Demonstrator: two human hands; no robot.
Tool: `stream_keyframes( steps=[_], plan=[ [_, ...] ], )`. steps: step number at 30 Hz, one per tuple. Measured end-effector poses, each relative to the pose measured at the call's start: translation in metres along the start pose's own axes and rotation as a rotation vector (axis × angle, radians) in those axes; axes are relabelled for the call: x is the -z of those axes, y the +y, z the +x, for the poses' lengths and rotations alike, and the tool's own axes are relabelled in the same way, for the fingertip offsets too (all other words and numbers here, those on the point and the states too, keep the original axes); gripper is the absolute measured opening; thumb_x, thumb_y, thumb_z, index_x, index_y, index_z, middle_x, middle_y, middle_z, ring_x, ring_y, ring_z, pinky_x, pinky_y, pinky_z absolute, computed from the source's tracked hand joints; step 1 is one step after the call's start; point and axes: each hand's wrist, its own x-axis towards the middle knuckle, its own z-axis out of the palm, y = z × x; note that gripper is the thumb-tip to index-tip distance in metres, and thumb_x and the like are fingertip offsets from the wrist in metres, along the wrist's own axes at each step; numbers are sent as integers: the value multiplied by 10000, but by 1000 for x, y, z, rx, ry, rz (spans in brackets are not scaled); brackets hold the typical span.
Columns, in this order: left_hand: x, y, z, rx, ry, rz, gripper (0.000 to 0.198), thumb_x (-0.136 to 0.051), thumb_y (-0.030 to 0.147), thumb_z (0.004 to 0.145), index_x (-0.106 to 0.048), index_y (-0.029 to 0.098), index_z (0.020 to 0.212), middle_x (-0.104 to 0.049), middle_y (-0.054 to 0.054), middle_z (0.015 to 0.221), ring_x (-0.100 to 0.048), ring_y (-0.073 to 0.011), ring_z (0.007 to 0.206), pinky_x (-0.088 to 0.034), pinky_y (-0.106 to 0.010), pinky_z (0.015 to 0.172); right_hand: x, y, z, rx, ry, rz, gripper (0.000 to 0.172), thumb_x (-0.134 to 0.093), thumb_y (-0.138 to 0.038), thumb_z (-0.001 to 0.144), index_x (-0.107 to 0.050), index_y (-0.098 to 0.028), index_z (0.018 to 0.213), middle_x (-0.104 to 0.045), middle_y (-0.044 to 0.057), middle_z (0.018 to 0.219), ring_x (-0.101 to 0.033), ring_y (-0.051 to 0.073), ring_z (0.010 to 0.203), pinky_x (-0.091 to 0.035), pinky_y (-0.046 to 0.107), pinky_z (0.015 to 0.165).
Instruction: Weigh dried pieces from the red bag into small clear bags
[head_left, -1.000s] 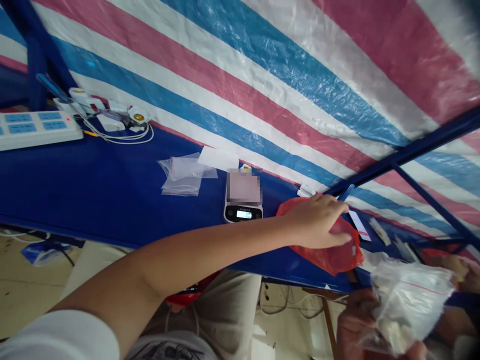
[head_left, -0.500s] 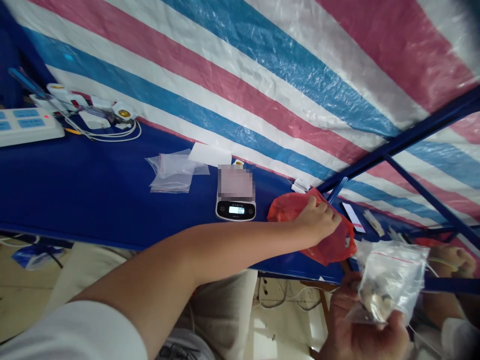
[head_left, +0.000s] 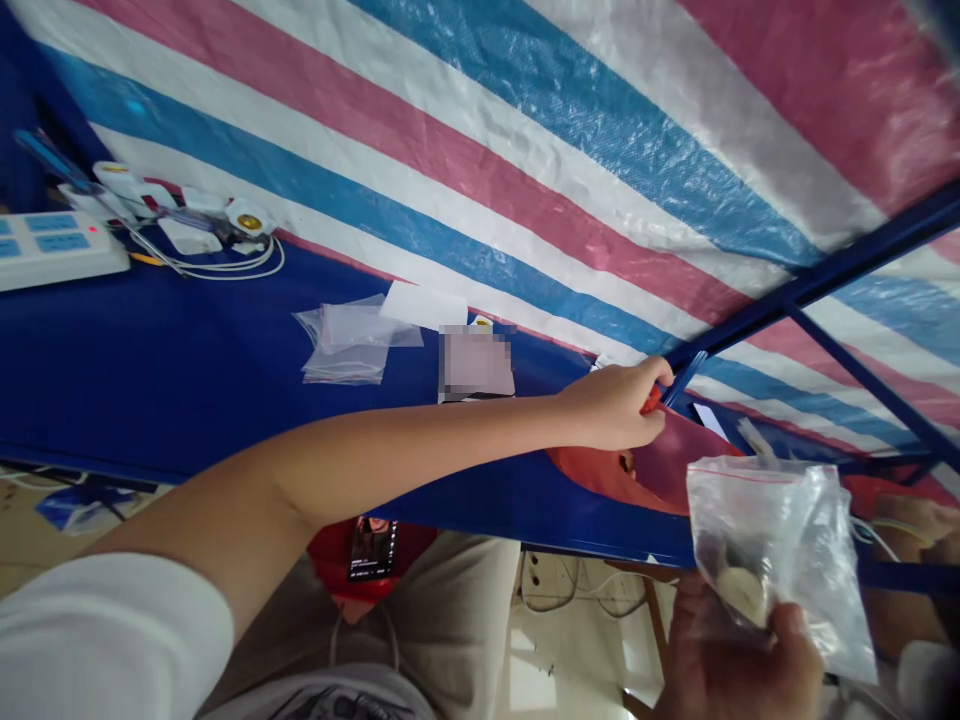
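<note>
My left hand (head_left: 619, 405) reaches across to the right, its fingers closed on the upper edge of a red plastic bag (head_left: 694, 455) lying on the blue table. At the lower right my right hand (head_left: 739, 665) grips clear zip-lock bags (head_left: 814, 540). A round, pale piece and something darker show inside the front one; I cannot make out what they are. Behind my left forearm sits a small digital scale (head_left: 480, 370), its plate blurred and its display hidden by the arm.
Clear flat bags (head_left: 349, 350) and white paper (head_left: 424, 305) lie left of the scale. A power strip (head_left: 60, 245) and coiled white cable (head_left: 232, 268) are far left. A phone (head_left: 373, 548) rests at my lap. A blue metal bar (head_left: 817, 260) crosses the right; another person's hand is beyond.
My left hand has lifted and pulled up the edge of the red bag, which now stretches out more. My left forearm has risen over the scale's display. The zip-lock bags have turned slightly.
</note>
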Motion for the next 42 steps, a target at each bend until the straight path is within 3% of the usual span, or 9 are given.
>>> stream_keyframes(
  steps=[5, 9, 12, 20, 26, 30, 34, 38, 42],
  plan=[
    [5, -19, -16, -62, -21, -506, 349, -469, 144, 908, -454, 192, 1254, -695, -44, 1007, -634, -120, 859, -474, -289, 833, -14, 7, 5, 87, -13, -200, 558, -466, -422, 1018, -427, -196, 1527, -434, 153, 1563, -489, 384, 1389, -583, 573, 983],
    [7, -28, -25, -4, -55, -839, 414, -483, 63, 841, -457, 189, 1235, -678, -51, 969, -616, -105, 778, -500, -301, 802, -31, 5, 8, 276, 15, -296, 597, -537, -357, 985, -392, -228, 1549, -439, 156, 1555, -510, 433, 1357, -550, 664, 987],
    [9, -34, -28, 53, -100, -1074, 564, -502, 35, 795, -397, 205, 1322, -633, -103, 1158, -630, -90, 737, -540, -304, 750, -42, 1, 7, 401, 108, -442, 606, -599, -352, 958, -428, -243, 1529, -459, 144, 1548, -468, 450, 1387, -458, 694, 1077],
    [15, -51, -29, 121, -182, -1143, 774, -539, 46, 719, -328, 277, 1428, -448, -143, 1479, -607, -46, 653, -559, -274, 631, -54, -7, 13, 491, 166, -651, 768, -841, -424, 769, -505, -163, 1408, -591, 194, 1359, -609, 384, 1236, -487, 604, 1074],
    [24, -49, -35, 103, -232, -1036, 787, -568, 107, 726, -290, 290, 1440, -445, -116, 1497, -614, -49, 630, -521, -246, 578, -50, -36, 33, 579, -89, -983, 646, -807, -555, 739, -638, -124, 1189, -660, 181, 1153, -660, 359, 1045, -523, 522, 976],
    [28, -45, -39, 75, -248, -983, 769, -577, 138, 748, -286, 277, 1445, -468, -128, 1471, -615, -63, 637, -515, -255, 590, -51, -62, 65, 596, -462, -1286, 578, -696, -601, 798, -633, -196, 1205, -708, 108, 1021, -687, 306, 920, -540, 396, 801],
    [30, -42, -41, 43, -233, -933, 700, -607, 200, 780, -329, 249, 1420, -531, -117, 1387, -615, -92, 700, -531, -288, 667, -76, -72, 93, 497, -820, -1499, 501, -605, -509, 825, -613, -216, 1232, -718, 69, 876, -702, 281, 775, -509, 346, 652],
    [29, -42, -42, -80, -149, -682, 517, -686, 255, 762, -509, 196, 1243, -621, -73, 1260, -622, -177, 1026, -494, -315, 900, -113, -71, 98, 381, -1016, -1505, 505, -614, -453, 815, -625, -198, 1251, -731, 80, 893, -717, 290, 787, -517, 335, 640],
    [23, -44, -42, -94, -127, -470, 338, -681, 257, 756, -578, 182, 1069, -674, -56, 1098, -623, -185, 955, -478, -305, 827, -125, -66, 94, 259, -1144, -1368, 469, -621, -428, 850, -612, -215, 1268, -738, 69, 1008, -718, 268, 872, -535, 318, 690]
  ],
)
